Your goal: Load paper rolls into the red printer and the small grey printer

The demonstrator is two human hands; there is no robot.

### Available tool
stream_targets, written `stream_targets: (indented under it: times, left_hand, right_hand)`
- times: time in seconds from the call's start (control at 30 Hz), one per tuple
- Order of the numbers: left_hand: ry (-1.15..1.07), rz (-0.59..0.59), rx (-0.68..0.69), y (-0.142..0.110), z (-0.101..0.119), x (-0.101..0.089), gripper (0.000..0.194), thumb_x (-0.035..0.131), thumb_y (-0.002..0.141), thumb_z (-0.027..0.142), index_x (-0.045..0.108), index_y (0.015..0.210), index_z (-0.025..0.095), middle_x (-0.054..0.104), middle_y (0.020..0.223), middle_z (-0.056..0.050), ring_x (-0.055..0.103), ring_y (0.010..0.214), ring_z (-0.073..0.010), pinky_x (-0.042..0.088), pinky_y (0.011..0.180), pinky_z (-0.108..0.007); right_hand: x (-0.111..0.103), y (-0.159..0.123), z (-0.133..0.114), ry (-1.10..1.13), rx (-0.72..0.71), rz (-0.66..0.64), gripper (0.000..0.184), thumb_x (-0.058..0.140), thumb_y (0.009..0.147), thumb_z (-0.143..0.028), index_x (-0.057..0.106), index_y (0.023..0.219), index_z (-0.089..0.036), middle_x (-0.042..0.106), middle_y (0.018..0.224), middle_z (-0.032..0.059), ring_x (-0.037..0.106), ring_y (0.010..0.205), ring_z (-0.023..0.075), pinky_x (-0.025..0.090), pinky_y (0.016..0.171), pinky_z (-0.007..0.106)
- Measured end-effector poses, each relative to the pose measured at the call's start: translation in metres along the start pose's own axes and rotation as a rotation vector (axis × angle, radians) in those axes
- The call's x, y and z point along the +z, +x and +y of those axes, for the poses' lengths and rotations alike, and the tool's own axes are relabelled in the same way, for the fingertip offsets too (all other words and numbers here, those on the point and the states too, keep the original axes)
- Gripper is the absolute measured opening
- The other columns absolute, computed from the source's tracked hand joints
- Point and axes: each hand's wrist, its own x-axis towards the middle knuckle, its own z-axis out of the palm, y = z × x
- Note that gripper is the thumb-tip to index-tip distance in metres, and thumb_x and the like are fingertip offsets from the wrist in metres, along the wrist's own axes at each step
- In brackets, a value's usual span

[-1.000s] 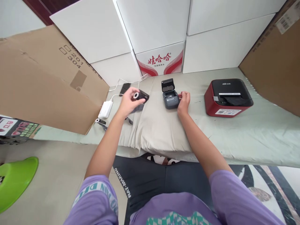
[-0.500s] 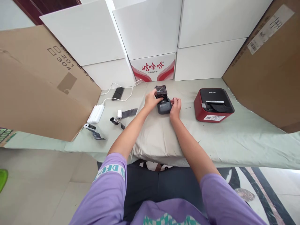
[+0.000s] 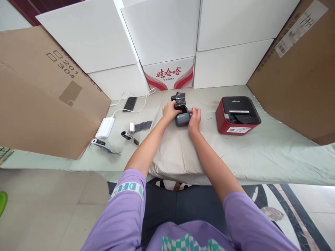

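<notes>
A small dark grey printer sits on a folded beige cloth, its lid up. A roll wrapped in black film rests at the printer's open top. My left hand is curled against the printer's left side, its fingers on the wrapped roll. On the printer's right side my right hand grips the casing with bent fingers.
A red and black printer stands to the right. Left of the cloth lie a white paper roll, a dark roll, another roll, a white adapter and a phone. White boxes and brown cardboard stand behind.
My left hand carried the black-wrapped roll from the left over to the small printer and holds it at the open top. My right hand stayed on the printer's right side. The view shifted slightly.
</notes>
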Motion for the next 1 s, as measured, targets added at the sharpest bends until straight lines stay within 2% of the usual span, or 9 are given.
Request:
stream_targets:
  times: [0.1,0.2,0.4,0.47,0.57,0.67,0.8,0.87,1.0]
  left_hand:
    - [-0.037,0.038,-0.018,-0.007,-0.001,0.001,0.034,0.085,0.080,0.037,0.072,0.108,0.023,0.078,0.121,-0.013,0.060,0.129,-0.0362,0.043,0.107,-0.048]
    - [-0.198,0.126,0.026,-0.020,-0.002,-0.001,0.042,0.075,0.091,0.043,0.069,0.127,0.023,0.076,0.131,-0.012,0.061,0.132,-0.0312,0.042,0.112,-0.046]
    - [-0.505,0.164,0.066,-0.043,-0.012,-0.009,0.048,0.037,0.109,0.053,0.071,0.122,0.021,0.080,0.094,-0.007,0.073,0.105,-0.0214,0.049,0.108,-0.037]
    - [-0.555,0.194,0.078,-0.039,-0.016,-0.008,0.044,0.043,0.107,0.051,0.073,0.116,0.020,0.081,0.095,-0.008,0.073,0.105,-0.0219,0.049,0.109,-0.037]
    - [-0.585,0.279,0.052,-0.017,-0.018,-0.003,0.033,0.063,0.098,0.041,0.073,0.120,0.020,0.076,0.128,-0.012,0.067,0.127,-0.0254,0.044,0.116,-0.037]
    - [-0.670,0.257,-0.082,0.009,-0.015,0.004,0.040,0.067,0.096,0.033,0.068,0.134,0.020,0.063,0.153,-0.012,0.054,0.147,-0.0264,0.038,0.124,-0.036]
    - [-0.786,0.162,-0.065,0.020,-0.013,0.012,0.031,0.056,0.102,0.040,0.076,0.111,0.018,0.077,0.127,-0.012,0.064,0.133,-0.0277,0.043,0.122,-0.039]
    - [-0.767,0.101,-0.033,0.015,-0.017,0.018,0.024,0.066,0.094,0.035,0.078,0.104,0.018,0.078,0.123,-0.013,0.066,0.130,-0.0300,0.043,0.122,-0.042]
    - [-0.866,-0.010,-0.148,0.003,-0.029,0.032,0.055,0.075,0.076,0.016,0.071,0.131,0.019,0.066,0.147,-0.013,0.057,0.143,-0.0312,0.040,0.125,-0.043]
  right_hand:
    - [0.000,0.000,0.000,0.001,-0.001,-0.003,0.016,0.052,0.096,-0.041,0.054,0.090,-0.026,0.060,0.086,-0.0037,0.060,0.086,0.0155,0.049,0.090,0.029]
    - [0.000,-0.002,-0.003,0.010,0.006,0.004,0.016,0.052,0.096,-0.041,0.054,0.089,-0.026,0.060,0.086,-0.0035,0.060,0.086,0.0157,0.049,0.089,0.030]
    - [0.001,-0.006,-0.007,0.014,0.015,0.003,0.018,0.052,0.096,-0.040,0.054,0.088,-0.025,0.059,0.086,-0.0024,0.059,0.086,0.0161,0.048,0.089,0.030]
    - [0.001,-0.005,-0.008,0.014,0.020,0.007,0.017,0.052,0.096,-0.040,0.054,0.087,-0.025,0.058,0.086,-0.0026,0.059,0.086,0.0158,0.048,0.089,0.030]
    - [0.001,-0.005,-0.008,0.003,0.023,0.003,0.017,0.052,0.096,-0.040,0.053,0.088,-0.025,0.058,0.086,-0.0027,0.059,0.087,0.0158,0.047,0.089,0.029]
    - [0.000,-0.004,-0.008,-0.011,0.037,-0.005,0.017,0.052,0.096,-0.040,0.053,0.090,-0.025,0.060,0.087,-0.0026,0.060,0.087,0.0158,0.048,0.090,0.029]
    - [-0.001,-0.002,-0.006,-0.028,0.055,-0.004,0.017,0.049,0.096,-0.041,0.051,0.092,-0.025,0.060,0.089,-0.0022,0.061,0.087,0.0159,0.049,0.090,0.030]
    - [-0.001,-0.001,-0.005,-0.049,0.061,-0.014,0.018,0.047,0.095,-0.043,0.050,0.092,-0.026,0.059,0.089,-0.0018,0.061,0.088,0.0162,0.050,0.090,0.030]
    - [-0.002,0.000,-0.003,-0.045,0.051,-0.033,0.019,0.047,0.094,-0.045,0.048,0.093,-0.026,0.058,0.091,-0.0009,0.062,0.089,0.0167,0.050,0.090,0.030]
